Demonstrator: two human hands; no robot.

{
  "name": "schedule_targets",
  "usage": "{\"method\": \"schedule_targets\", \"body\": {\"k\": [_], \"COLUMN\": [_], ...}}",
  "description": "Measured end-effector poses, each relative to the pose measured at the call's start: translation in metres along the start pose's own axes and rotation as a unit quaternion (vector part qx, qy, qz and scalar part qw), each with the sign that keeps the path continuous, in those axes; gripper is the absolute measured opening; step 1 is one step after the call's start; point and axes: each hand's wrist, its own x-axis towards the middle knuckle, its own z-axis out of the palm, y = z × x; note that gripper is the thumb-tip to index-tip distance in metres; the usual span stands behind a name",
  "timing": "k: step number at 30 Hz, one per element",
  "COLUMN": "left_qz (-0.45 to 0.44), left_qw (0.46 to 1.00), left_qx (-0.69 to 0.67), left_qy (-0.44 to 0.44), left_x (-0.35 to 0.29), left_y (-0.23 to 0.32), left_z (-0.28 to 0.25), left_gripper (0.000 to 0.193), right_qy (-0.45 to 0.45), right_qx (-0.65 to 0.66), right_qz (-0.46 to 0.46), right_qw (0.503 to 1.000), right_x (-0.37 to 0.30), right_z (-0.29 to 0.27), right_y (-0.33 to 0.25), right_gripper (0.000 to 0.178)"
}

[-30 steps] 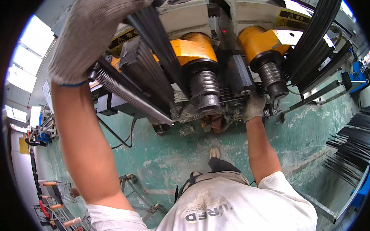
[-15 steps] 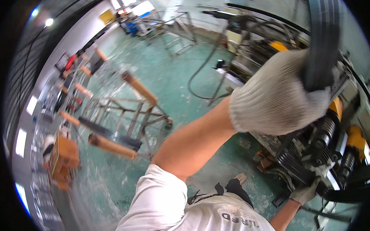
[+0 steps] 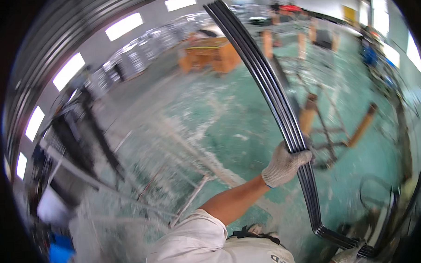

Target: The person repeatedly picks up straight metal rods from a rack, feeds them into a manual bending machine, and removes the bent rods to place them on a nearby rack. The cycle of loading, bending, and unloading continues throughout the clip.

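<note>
A long black ribbed strip, made of several glossy parallel ridges, crosses the view from the top middle to the lower right. It bends sharply near its lower end. My left hand, in a pale knitted glove, wraps around it above that bend. At the lower right edge my right hand, also gloved, is closed on the strip's lower end; part of this hand is cut off by the rim. What kind of part the strip is, I cannot tell.
Beyond the strip stands a metal rack with padded brown posts. Orange-brown boxes sit farther back. On the left is a metal frame with dark pieces hanging nearby. A blue item lies at lower left.
My view has swung left, away from the machine with yellow cylinders. The left hand, raised close before, is now lower and farther off, with the strip's length in sight. Both hands keep their grip.
</note>
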Motion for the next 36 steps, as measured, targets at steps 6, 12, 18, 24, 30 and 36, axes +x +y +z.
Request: {"method": "schedule_targets", "body": {"k": [6,12,18,24,30,36], "left_qz": [0.137,0.256,0.362,0.452,0.486,0.261], "left_qw": [0.936,0.847,0.795,0.780,0.758,0.795], "left_qx": [0.120,0.062,0.035,-0.086,-0.045,0.048], "left_qy": [0.301,0.462,0.486,0.424,0.433,0.546], "left_x": [-0.110,-0.174,-0.229,-0.337,-0.316,-0.458], "left_y": [0.109,0.231,0.358,0.509,0.541,0.366], "left_z": [-0.128,-0.218,-0.337,-0.472,-0.522,-0.673], "left_gripper": [0.035,0.032,0.027,0.007,0.026,0.046], "right_qy": [-0.323,-0.504,-0.575,-0.601,-0.504,-0.638], "right_qx": [0.081,0.121,0.125,0.160,0.323,0.503], "right_qz": [0.057,-0.055,-0.215,-0.471,-0.756,-0.549], "right_qw": [0.941,0.854,0.779,0.625,0.265,0.196], "right_x": [-0.085,-0.267,-0.468,-0.741,-0.927,-0.880], "right_z": [0.179,0.302,0.381,0.362,0.291,0.176], "right_y": [-0.003,-0.073,-0.216,-0.482,-0.581,-0.296], "right_gripper": [0.050,0.036,0.031,0.046,0.022,0.016]}}
